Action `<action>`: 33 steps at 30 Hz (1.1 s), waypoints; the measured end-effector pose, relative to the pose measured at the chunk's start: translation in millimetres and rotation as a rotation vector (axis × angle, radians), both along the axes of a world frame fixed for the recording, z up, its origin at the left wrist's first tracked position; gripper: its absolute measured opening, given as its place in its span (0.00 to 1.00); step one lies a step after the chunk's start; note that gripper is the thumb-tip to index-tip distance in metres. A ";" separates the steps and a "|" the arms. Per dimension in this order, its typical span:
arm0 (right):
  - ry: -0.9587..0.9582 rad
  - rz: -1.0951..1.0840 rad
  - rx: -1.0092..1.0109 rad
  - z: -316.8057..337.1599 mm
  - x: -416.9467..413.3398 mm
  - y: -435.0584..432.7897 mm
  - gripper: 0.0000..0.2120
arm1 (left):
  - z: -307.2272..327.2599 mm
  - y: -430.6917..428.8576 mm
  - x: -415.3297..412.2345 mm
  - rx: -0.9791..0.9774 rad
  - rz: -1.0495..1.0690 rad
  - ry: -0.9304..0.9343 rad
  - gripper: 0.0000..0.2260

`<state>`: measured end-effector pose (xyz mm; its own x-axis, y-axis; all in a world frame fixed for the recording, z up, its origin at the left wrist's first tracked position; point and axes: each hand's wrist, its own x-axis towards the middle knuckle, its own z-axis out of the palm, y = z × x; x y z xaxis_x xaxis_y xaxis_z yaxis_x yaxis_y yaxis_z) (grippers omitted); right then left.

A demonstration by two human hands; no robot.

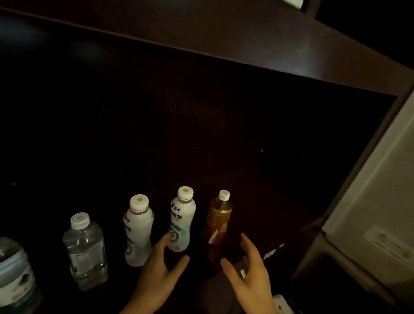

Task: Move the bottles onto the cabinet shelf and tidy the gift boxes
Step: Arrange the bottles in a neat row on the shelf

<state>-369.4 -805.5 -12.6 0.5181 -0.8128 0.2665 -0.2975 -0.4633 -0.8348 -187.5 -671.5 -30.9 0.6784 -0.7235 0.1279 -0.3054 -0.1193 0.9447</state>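
Five bottles upright in a loose row near the front of a dark cabinet shelf (270,210), each located here from the amber bottle (217,221), rightmost in the row.

Farthest left of the amber bottle: a big water bottle (2,272), green cap, blurred. Next toward the amber bottle: a small water bottle (84,251), clear, white cap. Then the first white bottle (136,235), leaning slightly, and the second white bottle (182,221), just left of the amber bottle but apart from it.

Left hand (161,269) below and left of the amber bottle, open, thumb spread wide, fingertips at the foot of the second white bottle, gripping nothing; touching or not, too dim to tell. Right hand (249,272) just right of and in front of the amber bottle, open, fingers spread, holding nothing plainly visible.

Probably cupped wide like this to steady or straighten the last two bottles. Bottles seemingly shelved already; gift boxes not yet tidied.

Above the amber bottle: a glossy dark wooden board (258,45). Far right of it: a pale panel (381,205). Below and right: the corner of a white box (288,312), perhaps a gift box. Very dim room.
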 end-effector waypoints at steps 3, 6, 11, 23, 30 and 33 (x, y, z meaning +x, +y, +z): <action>0.007 0.074 0.042 -12.6 10.2 -44.5 0.41 | -10.3 -22.3 -1.7 0.039 0.124 -0.010 0.38; 0.013 0.130 0.078 -25.0 21.4 -78.8 0.41 | -17.2 -39.2 -0.3 0.066 0.186 -0.014 0.41; 0.037 0.257 0.131 -36.3 44.4 -117.0 0.43 | -21.5 -60.6 13.9 0.031 0.258 0.046 0.41; 0.040 0.435 0.151 -45.4 76.6 -144.9 0.36 | -36.0 -82.4 26.0 0.051 0.330 0.049 0.31; 0.031 0.459 0.176 -50.4 81.8 -148.8 0.33 | -36.7 -91.4 15.7 -0.023 0.450 0.026 0.28; 0.033 0.463 0.166 -51.6 85.6 -150.1 0.32 | -35.8 -94.6 12.4 -0.024 0.497 0.004 0.27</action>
<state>-283.7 -955.6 -64.2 0.8410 -0.5251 0.1305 -0.1190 -0.4148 -0.9021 -175.1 -766.1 -66.7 0.9411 -0.3089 0.1378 -0.2138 -0.2276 0.9500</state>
